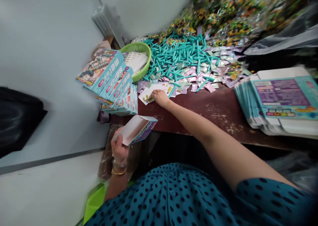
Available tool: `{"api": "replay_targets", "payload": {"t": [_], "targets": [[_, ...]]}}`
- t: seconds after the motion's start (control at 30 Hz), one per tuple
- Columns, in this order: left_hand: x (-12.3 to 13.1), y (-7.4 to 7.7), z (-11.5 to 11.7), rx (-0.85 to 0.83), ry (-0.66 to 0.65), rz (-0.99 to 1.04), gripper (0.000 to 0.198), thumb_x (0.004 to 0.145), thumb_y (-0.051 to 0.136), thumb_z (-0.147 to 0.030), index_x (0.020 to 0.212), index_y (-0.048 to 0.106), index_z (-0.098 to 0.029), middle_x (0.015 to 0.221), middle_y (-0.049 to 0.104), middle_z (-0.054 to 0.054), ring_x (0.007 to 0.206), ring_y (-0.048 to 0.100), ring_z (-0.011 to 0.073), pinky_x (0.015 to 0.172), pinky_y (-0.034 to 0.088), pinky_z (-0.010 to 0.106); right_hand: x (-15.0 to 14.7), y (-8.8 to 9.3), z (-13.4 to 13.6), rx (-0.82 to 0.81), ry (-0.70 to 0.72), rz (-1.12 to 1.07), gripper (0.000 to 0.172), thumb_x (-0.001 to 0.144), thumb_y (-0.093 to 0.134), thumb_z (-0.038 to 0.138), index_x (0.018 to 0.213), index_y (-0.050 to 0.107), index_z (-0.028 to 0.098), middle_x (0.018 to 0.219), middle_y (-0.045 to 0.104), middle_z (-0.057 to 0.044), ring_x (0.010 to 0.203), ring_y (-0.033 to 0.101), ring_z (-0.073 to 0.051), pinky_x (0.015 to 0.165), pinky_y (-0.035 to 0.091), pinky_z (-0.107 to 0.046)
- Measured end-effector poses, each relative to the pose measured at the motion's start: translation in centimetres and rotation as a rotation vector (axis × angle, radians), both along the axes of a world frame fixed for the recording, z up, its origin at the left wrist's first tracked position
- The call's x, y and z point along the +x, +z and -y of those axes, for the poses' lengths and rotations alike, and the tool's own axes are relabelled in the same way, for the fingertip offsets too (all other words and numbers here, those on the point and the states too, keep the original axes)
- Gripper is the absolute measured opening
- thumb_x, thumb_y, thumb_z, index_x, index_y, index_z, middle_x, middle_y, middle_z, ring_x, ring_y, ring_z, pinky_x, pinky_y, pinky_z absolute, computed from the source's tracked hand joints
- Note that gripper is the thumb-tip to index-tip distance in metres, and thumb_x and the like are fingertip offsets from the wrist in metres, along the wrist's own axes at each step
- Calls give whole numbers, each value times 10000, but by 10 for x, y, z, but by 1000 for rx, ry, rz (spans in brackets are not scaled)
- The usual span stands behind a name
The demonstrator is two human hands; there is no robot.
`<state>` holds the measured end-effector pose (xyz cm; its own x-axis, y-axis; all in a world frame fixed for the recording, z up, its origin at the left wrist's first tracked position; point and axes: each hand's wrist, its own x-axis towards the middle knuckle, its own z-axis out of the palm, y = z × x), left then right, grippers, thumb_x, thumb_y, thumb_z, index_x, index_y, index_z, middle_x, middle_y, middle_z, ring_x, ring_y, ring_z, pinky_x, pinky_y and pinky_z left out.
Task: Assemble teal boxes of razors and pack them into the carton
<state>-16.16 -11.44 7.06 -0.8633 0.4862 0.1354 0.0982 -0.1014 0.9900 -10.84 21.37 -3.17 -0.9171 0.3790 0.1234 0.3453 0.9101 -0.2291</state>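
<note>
My left hand (120, 149) grips an open small cardboard box (136, 130), tilted in front of the table's edge, with its white inside showing. My right hand (160, 97) reaches across to white printed cards (147, 96) lying on the table, its fingers bunched together at a card. Just beyond the cards is a heap of teal pen-like sticks (179, 55), mixed with small sachets (210, 87). A stack of filled-looking printed boxes (109, 74) leans to the left of the right hand.
A green basket (149, 50) holding white sheets stands behind the box stack. Flat unfolded boxes (280, 100) are piled on the dark red table (211, 112) at right. Clear bags of colourful pieces (231, 17) heap up at the back. A grey wall (59, 47) closes off the left.
</note>
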Motion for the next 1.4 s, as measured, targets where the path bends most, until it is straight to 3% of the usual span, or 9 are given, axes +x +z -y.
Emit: {"api": "replay_targets", "payload": {"t": [0.2, 0.37, 0.5, 0.7, 0.8, 0.97, 1.2, 1.3, 1.4], "targets": [[4, 4, -7, 15, -16, -38, 365, 863, 693, -532, 993, 807, -210, 1022, 775, 64, 965, 720, 270, 856, 589, 368, 31, 22, -3, -67, -119, -192, 257, 1016, 529, 234, 1051, 753, 113, 1046, 740, -167, 983, 620, -282, 867, 421, -388], [9, 3, -38, -95, -213, -128, 404, 919, 648, -520, 1099, 784, -185, 1137, 768, 79, 1087, 705, 285, 1000, 532, 377, 117, 84, -20, -167, -350, -689, 238, 1003, 543, 332, 1001, 739, 197, 915, 715, -43, 812, 616, -189, 777, 473, -338], [20, 2, -64, -100, -304, -149, 415, 946, 625, -526, 1144, 767, -190, 1127, 773, 68, 1064, 708, 259, 968, 529, 340, 148, 118, -33, 21, -429, -689, 216, 991, 587, 376, 951, 712, 205, 906, 681, -56, 882, 600, -211, 822, 454, -366], [35, 6, -55, -89, -283, -188, 400, 969, 598, -500, 1160, 760, -189, 1107, 774, 63, 1035, 716, 248, 917, 537, 323, 114, 33, -10, -90, -370, -90, 206, 979, 608, 285, 880, 709, 136, 951, 717, -142, 857, 593, -220, 733, 355, -318], [30, 5, -40, -123, -236, -204, 434, 962, 592, -518, 1164, 756, -170, 1077, 776, 75, 1022, 725, 263, 890, 560, 340, 114, -5, 2, -232, -480, -72, 271, 1010, 565, 291, 862, 726, 130, 941, 744, -137, 815, 608, -200, 706, 335, -296], [22, 0, -47, -133, -263, -154, 432, 954, 612, -517, 1156, 755, -163, 1032, 780, 72, 995, 734, 257, 886, 567, 342, 154, 15, -12, -396, -602, -420, 233, 989, 559, 265, 923, 744, 139, 885, 747, -88, 783, 629, -197, 718, 403, -284], [46, 12, -86, -124, -413, -313, 431, 1002, 553, -532, 1168, 751, -188, 1109, 774, 70, 1046, 719, 237, 923, 555, 329, 203, 161, 59, -87, -98, -886, 147, 1031, 579, 280, 985, 710, 229, 920, 720, 0, 858, 659, -161, 798, 505, -311], [61, 18, -87, -63, -477, -395, 433, 1037, 492, -512, 1146, 759, -188, 1135, 769, 87, 1054, 717, 238, 939, 562, 356, 177, 156, 110, 148, 369, -666, 231, 1067, 509, 243, 966, 715, 211, 889, 727, -6, 847, 649, -162, 793, 521, -311], [67, 16, -82, -15, -483, -438, 382, 1050, 486, -452, 1086, 776, -206, 1090, 773, 95, 1033, 718, 247, 940, 563, 399, 154, 125, 125, 199, 508, -541, 309, 1084, 446, 193, 939, 718, 181, 890, 744, -12, 831, 657, -156, 800, 537, -295]]}}
